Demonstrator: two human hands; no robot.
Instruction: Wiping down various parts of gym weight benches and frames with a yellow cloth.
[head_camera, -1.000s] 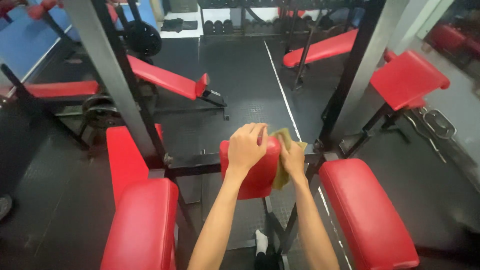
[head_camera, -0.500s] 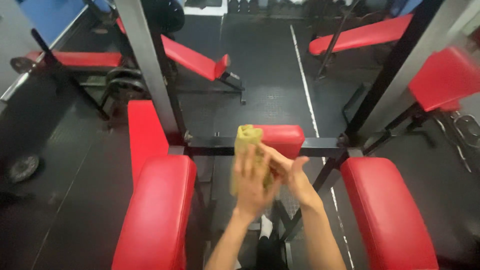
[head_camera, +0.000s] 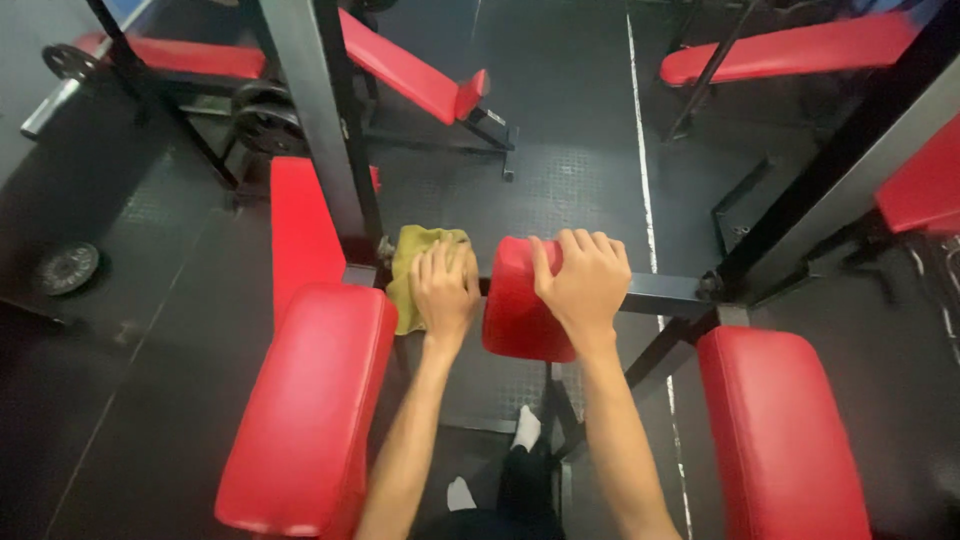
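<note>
Black rubber gym flooring under red benches: I see my left hand (head_camera: 443, 292) pressing its flat, open fingers on the yellow-green cloth (head_camera: 415, 262) draped over the crossbar (head_camera: 660, 293), left of the red pad (head_camera: 520, 315) my right hand (head_camera: 582, 283) grips

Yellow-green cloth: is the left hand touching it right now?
Touching. The head view shows the left hand lying flat on the yellow-green cloth, pressing it on the black bar beside the red pad.
</note>
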